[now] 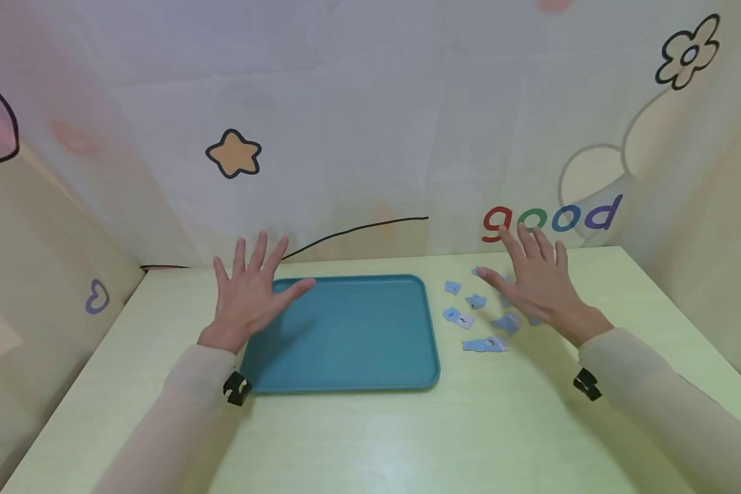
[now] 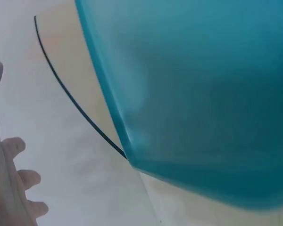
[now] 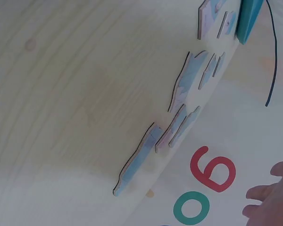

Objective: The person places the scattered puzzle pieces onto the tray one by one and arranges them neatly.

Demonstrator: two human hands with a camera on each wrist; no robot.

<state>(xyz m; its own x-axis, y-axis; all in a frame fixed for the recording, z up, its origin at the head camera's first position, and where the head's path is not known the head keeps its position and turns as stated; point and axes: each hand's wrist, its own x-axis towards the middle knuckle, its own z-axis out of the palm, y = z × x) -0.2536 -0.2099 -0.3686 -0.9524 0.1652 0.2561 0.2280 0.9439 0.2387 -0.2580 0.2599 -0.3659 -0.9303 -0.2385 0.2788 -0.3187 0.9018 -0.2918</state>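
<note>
My left hand hovers with fingers spread over the left edge of a blue tray, holding nothing. On the other side, my right hand is raised with its fingers apart, above a scatter of flat, light-blue puzzle pieces on the table. It holds nothing and partly covers some pieces in the head view. The left wrist view shows the tray close up, with the left hand's fingers at the left edge. Several thin pieces lie on the wood in the right wrist view.
The pale wooden table ends at a white cloth backdrop with a star, a flower and the word "good" printed on it. Cloth also hangs along the left and right sides. The tray has a low raised rim.
</note>
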